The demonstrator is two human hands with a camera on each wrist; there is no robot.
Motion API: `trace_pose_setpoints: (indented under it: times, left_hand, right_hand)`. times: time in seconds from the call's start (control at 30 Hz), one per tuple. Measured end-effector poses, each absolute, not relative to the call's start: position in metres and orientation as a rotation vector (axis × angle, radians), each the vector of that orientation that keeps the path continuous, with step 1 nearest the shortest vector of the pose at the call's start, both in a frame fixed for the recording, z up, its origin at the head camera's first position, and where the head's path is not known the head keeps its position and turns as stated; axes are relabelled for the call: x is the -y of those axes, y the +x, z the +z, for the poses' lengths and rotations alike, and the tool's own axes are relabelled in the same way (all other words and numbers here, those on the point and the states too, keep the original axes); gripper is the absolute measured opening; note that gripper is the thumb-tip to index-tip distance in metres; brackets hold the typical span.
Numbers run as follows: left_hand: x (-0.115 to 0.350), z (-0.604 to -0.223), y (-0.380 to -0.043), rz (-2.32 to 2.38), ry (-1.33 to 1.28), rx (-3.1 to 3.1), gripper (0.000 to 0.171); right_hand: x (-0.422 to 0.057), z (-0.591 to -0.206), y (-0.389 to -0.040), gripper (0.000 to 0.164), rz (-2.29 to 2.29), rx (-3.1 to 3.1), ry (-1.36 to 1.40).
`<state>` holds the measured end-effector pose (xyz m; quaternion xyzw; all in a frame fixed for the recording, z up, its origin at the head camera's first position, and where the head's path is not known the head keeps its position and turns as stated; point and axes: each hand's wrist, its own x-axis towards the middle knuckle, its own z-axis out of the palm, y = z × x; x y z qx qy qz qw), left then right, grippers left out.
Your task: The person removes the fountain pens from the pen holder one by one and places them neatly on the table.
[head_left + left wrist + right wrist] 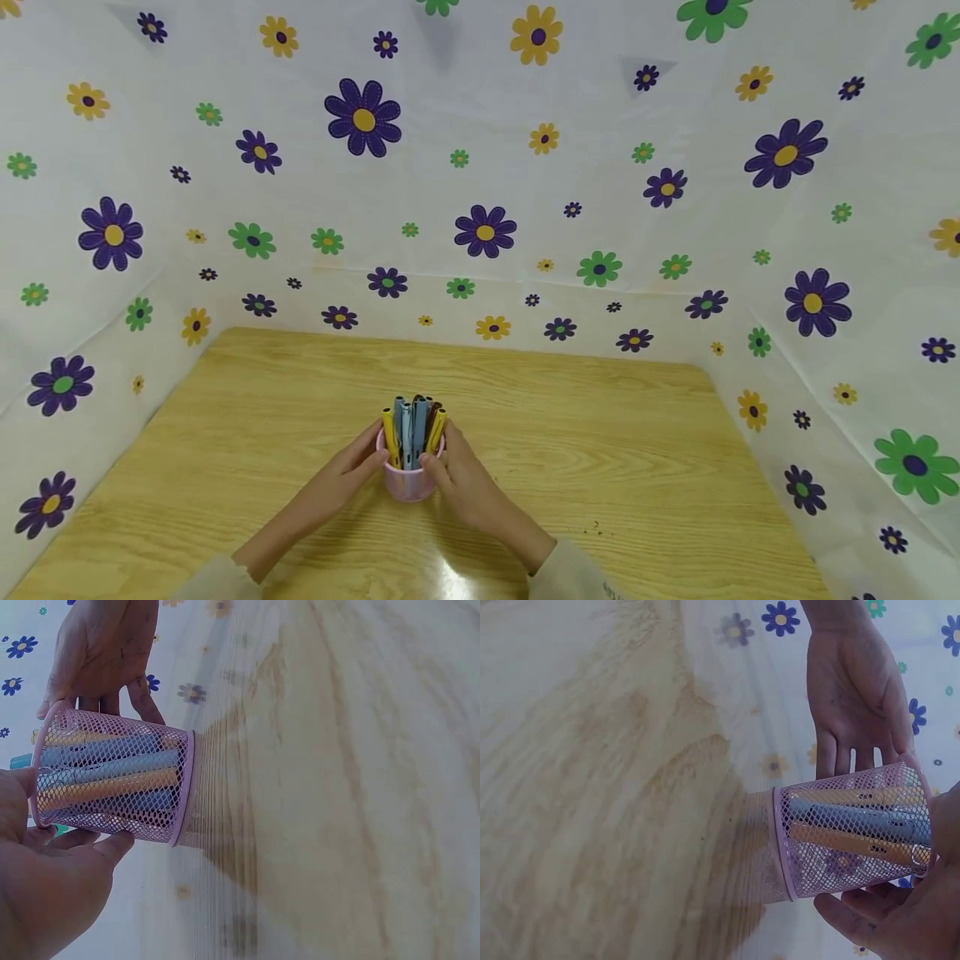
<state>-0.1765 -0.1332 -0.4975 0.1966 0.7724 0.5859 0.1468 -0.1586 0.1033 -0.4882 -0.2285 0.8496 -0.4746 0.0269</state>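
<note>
A pink mesh pen holder (408, 487) stands upright near the middle front of the wooden table, its base at or very close to the tabletop. Several pens (419, 429), yellow, light blue and dark, stick up out of it. My left hand (358, 461) grips the holder from the left, thumb at the rim. From the other side my right hand (462, 482) holds it likewise, its thumb also over the near rim. Both wrist views show the mesh holder (116, 776) (855, 832) between the two hands, fingers along its sides, with the pens visible through the mesh.
The wooden tabletop (600, 450) spreads around the holder. White sheeting with printed flowers (420, 183) walls off the back and both sides. Small dark specks (597, 527) lie on the table to the right of the right forearm.
</note>
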Motion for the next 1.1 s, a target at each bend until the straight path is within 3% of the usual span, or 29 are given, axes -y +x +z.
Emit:
trace_pose_setpoints:
  times: [0.43, 0.73, 1.1]
  left_hand:
    - [0.137, -0.501, -0.167, 1.731, 0.500, -2.217, 0.068]
    - [0.136, -0.497, -0.167, 1.729, 0.513, -2.247, 0.068]
    - [0.136, -0.499, -0.169, 1.763, 0.511, -2.179, 0.067]
  right_hand:
    - [-0.102, -0.485, -0.154, 0.067, -1.608, -2.532, -0.595]
    - [-0.101, -0.475, -0.162, 0.057, -1.771, -2.573, -0.483]
    - [-0.101, -0.471, -0.171, 0.024, -1.766, -2.748, -0.390]
